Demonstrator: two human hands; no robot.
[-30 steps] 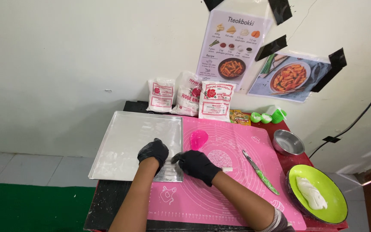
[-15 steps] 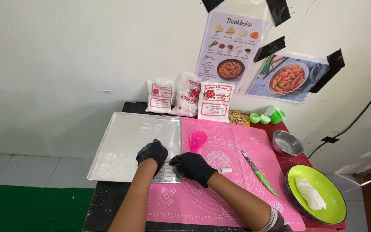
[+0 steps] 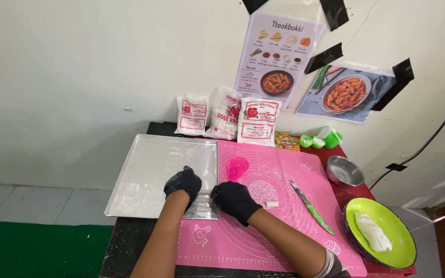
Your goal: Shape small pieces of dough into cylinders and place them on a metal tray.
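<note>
Small white dough pieces (image 3: 208, 202) at the near right corner of one metal tray (image 3: 150, 170), number too small to count. Left hand (image 3: 183, 183), black-gloved, resting on that corner beside the pieces, fingers curled; grip open or shut impossible to tell. Right hand (image 3: 235, 200), also black-gloved, just beside the tray edge on one pink mat (image 3: 279, 170), fingers bent down, grip likewise unclear. One more white dough bit (image 3: 271, 204) on the mat near the right hand, next to a floured patch. One pink scraper (image 3: 237, 168) farther up the mat. One green-handled knife (image 3: 312, 208) lying diagonally. One steel bowl (image 3: 344, 171), one green plate (image 3: 387, 221) carrying one white dough lump (image 3: 372, 231). Three flour bags (image 3: 226, 121) against the wall at the back of the surface. Two posters (image 3: 279, 56) taped above.
</note>
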